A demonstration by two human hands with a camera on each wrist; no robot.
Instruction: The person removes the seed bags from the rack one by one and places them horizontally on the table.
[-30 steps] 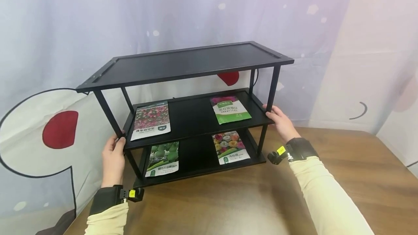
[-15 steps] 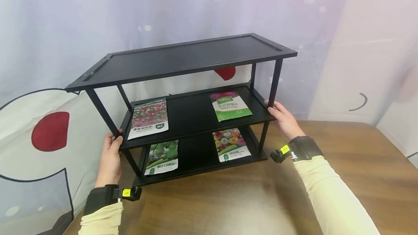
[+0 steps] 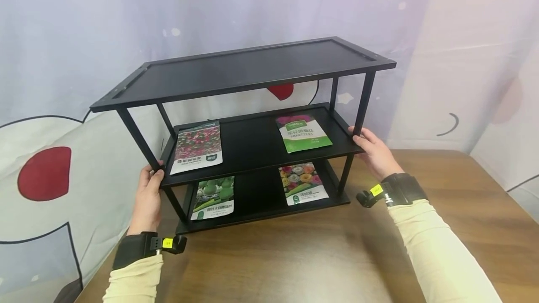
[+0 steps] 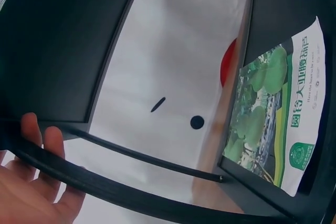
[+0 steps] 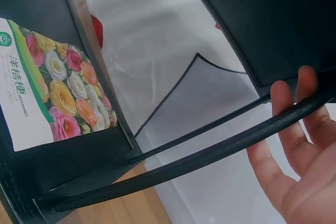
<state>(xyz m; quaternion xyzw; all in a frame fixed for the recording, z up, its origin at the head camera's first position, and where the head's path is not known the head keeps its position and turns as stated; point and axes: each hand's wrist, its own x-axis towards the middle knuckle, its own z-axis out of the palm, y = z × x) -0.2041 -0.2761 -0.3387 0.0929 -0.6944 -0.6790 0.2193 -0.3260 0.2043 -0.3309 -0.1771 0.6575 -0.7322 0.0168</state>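
Observation:
A black three-tier shelf rack [image 3: 250, 146] stands before me, set at an angle. My left hand [image 3: 147, 195] grips the left end of its middle tier beside the front post, and my right hand [image 3: 376, 155] grips the right end the same way. In both wrist views, fingertips curl over the tier's edge. On the middle tier lie a pink-flower seed packet [image 3: 199, 147] at left and a green-and-white seed packet [image 3: 304, 134] at right. The bottom tier bears a green-gourd seed packet [image 4: 275, 111] and a multicoloured-flower seed packet [image 5: 68, 85].
The rack is over a brown wooden table [image 3: 269, 261], whose surface extends to the right. Close behind hangs a pale printed curtain [image 3: 236, 8] with red spots and dark lines. I cannot tell whether the bottom tier touches the table.
The rack has shifted right relative to the table and curtain, with both hands keeping their grip. The packets have stayed on their tiers. The head view has also shifted.

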